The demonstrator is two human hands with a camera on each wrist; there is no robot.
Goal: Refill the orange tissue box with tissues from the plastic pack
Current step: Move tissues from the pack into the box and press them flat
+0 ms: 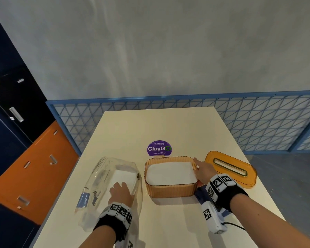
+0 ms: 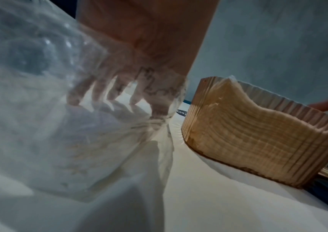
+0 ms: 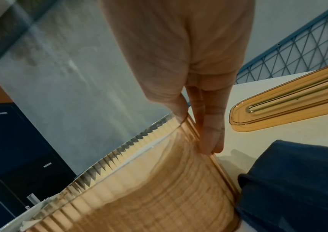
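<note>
The orange tissue box (image 1: 170, 191) stands open at mid-table, with white tissues (image 1: 170, 173) inside up to near the rim. Its slotted orange lid (image 1: 230, 169) lies to the right. My right hand (image 1: 202, 170) pinches the box's right wall, thumb on the rim (image 3: 180, 116) and straight fingers (image 3: 211, 136) down the outside. The clear plastic pack (image 1: 104, 178) lies to the left of the box. My left hand (image 1: 121, 193) is inside it, spread fingertips (image 2: 73, 100) touching the white tissue stack (image 1: 124, 176).
A round purple ClayGo sticker (image 1: 159, 148) sits on the cream table (image 1: 168, 126) behind the box. A dark blue cloth item (image 3: 297, 180) lies right of the box under my wrist. Blue mesh railing (image 1: 258, 122) runs behind; lockers (image 1: 16, 113) stand left.
</note>
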